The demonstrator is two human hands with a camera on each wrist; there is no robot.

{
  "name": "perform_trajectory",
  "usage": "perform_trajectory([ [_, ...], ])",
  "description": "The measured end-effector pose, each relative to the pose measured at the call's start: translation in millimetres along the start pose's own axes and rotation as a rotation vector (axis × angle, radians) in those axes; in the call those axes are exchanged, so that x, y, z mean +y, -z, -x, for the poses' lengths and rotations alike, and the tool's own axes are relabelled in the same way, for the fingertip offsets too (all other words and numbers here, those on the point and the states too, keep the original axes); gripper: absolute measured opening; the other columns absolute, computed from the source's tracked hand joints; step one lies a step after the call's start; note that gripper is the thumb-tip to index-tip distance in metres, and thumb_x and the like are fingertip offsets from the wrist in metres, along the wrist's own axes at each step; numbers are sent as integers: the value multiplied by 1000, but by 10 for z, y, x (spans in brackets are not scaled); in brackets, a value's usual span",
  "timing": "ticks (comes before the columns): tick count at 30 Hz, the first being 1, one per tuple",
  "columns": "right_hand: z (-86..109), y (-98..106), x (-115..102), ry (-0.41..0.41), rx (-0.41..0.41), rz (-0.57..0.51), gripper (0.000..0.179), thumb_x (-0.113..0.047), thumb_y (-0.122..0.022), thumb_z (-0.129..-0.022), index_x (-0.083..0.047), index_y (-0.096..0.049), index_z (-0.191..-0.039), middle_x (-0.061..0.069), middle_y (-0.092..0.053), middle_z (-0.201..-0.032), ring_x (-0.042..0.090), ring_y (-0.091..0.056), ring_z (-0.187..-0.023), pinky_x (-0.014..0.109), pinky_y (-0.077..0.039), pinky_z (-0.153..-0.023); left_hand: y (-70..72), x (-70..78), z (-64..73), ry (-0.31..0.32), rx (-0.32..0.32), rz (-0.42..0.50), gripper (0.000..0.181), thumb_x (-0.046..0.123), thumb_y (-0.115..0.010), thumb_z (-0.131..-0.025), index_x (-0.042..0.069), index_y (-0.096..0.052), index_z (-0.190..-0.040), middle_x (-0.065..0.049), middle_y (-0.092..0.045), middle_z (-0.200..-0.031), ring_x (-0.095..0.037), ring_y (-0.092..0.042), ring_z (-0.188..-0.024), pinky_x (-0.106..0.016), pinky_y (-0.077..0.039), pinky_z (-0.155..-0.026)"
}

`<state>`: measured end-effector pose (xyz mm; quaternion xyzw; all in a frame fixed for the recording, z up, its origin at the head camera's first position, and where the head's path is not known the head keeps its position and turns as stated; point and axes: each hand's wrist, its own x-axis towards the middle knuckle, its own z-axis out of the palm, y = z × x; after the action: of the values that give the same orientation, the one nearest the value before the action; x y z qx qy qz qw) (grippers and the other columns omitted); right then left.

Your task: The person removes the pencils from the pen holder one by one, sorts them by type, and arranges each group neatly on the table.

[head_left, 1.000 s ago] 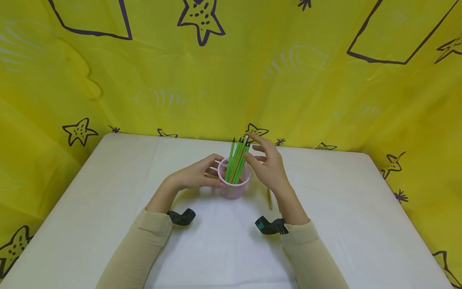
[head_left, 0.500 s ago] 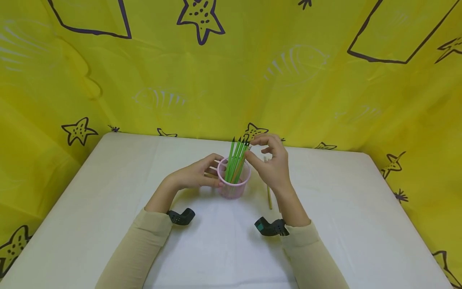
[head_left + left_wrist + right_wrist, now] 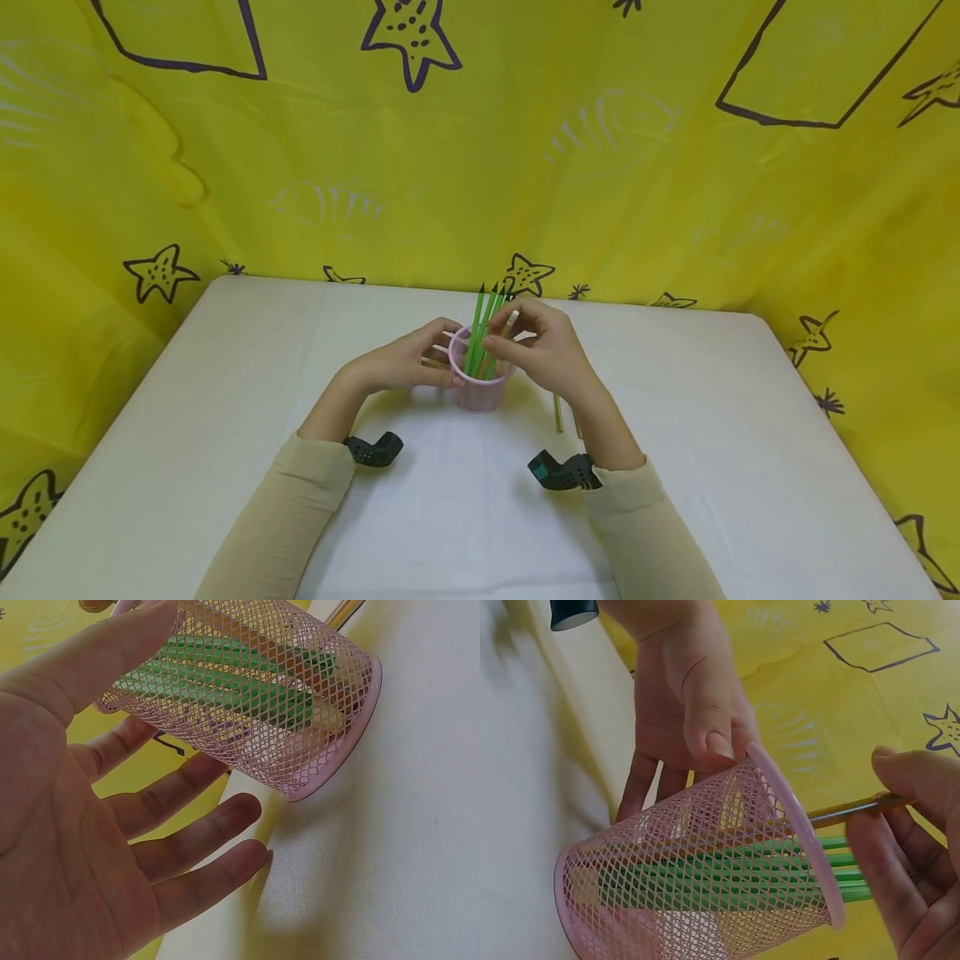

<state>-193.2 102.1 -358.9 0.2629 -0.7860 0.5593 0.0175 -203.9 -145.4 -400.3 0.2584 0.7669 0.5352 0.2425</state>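
Note:
A pink mesh pencil cup [image 3: 480, 397] stands upright on the white table, holding several green pencils [image 3: 476, 335] with their dark points up. At its left side my left hand [image 3: 405, 360] holds it between thumb and fingers; in the left wrist view the thumb lies along the mesh near the rim, with the lower fingers spread clear. My right hand [image 3: 546, 346] is over the cup's right rim and pinches a gold pencil [image 3: 844, 813] between thumb and fingertips. That pencil's white eraser end points up, and its lower part is inside the cup, beside the green ones.
To the right of the cup, gold pencils [image 3: 558, 412] lie on the white-covered table [image 3: 420, 517], partly hidden by the right hand and wrist. Behind the table hangs a yellow curtain [image 3: 465, 167] with star and fish drawings. Each wrist wears a black camera [image 3: 562, 471].
My right hand has come down and left toward the cup's rim, and the gold pencil has tipped from among the green tips toward the right side. My left hand stays on the cup.

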Motion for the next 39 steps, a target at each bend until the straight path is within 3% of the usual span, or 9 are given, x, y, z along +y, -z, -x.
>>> perform_trajectory([
  [6, -9, -26, 20, 1, 9, -27, 26, -2, -81, -81, -4, -62, -98, 10, -67, -99, 24, -67, -85, 39, -59, -79, 3, -21, -10, -3, -2, -2, 63, 17, -77, -89, 18, -39, -139, -11, -49, -144, -34, -52, -132, -49, -45, -108],
  [13, -3, -99, 24, -27, -20, -9, 38, -2, -82, -80, -4, -58, -109, 9, -73, -94, 21, -69, -84, 31, -60, -73, 11, -15, -4, 1, -2, -7, 62, 19, -76, -89, 20, -39, -139, -10, -49, -144, -33, -52, -131, -48, -45, -108],
  [19, -8, -118, 7, -39, -2, 9, 29, -7, -81, -83, -6, -57, -100, 7, -72, -92, 20, -69, -85, 34, -59, -78, 5, -20, -3, 5, 2, -2, 62, 17, -76, -90, 19, -39, -139, -11, -49, -144, -33, -53, -131, -49, -45, -107],
  [22, -8, -92, 5, -44, 26, -50, 25, -7, -78, -86, -3, -58, -100, 10, -70, -95, 20, -68, -86, 34, -59, -81, -3, -23, -5, 6, 3, 4, 62, 16, -76, -89, 17, -39, -140, -11, -49, -144, -33, -53, -131, -48, -45, -108],
  [29, -7, -15, -5, -78, 90, -309, 23, -1, -69, -91, 1, -55, -109, 9, -66, -97, 20, -68, -85, 36, -61, -78, -9, -19, -1, -1, -1, 19, 62, 14, -76, -89, 18, -39, -139, -11, -50, -143, -32, -53, -131, -48, -44, -109],
  [39, 1, 84, -35, -111, 170, -383, 19, -1, -64, -94, -5, -54, -109, 5, -62, -99, 17, -68, -89, 36, -61, -80, -8, -15, -3, 4, -1, 17, 64, 13, -76, -88, 17, -38, -139, -12, -50, -143, -32, -53, -131, -48, -45, -108],
])
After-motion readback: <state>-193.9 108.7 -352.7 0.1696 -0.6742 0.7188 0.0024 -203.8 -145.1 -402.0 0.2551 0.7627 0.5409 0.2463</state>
